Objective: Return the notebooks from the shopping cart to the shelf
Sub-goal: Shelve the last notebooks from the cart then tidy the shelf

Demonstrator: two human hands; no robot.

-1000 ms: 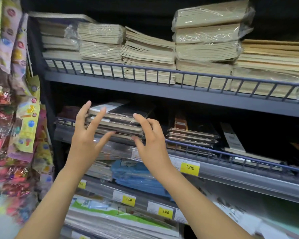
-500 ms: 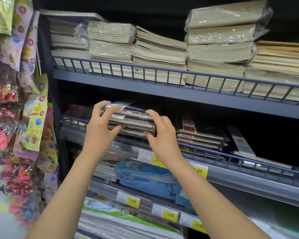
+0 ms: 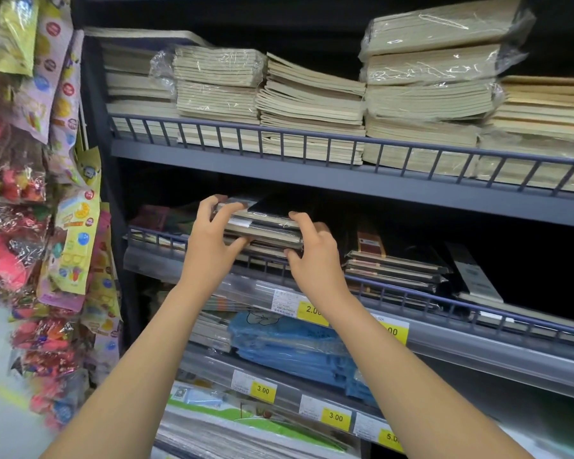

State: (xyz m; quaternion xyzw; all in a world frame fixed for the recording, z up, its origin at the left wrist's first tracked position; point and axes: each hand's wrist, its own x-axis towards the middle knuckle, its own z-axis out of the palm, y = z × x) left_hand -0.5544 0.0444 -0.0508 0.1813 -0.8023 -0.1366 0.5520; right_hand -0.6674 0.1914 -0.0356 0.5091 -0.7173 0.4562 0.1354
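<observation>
Clearly we are squaring up a stack, not carrying it. Our left hand (image 3: 212, 241) curls around the left end of the notebooks (image 3: 265, 226), thumb low and fingers on top, so the pile cannot slide sideways. The notebooks sit at the front edge of the middle shelf (image 3: 478, 329), just behind its wire rail, toward the left end. Our right hand (image 3: 315, 256) clamps the right end, pressing inward; we judge both hands hold the pile to align it. Another dark stack (image 3: 395, 268) lies just beside, to the right.
</observation>
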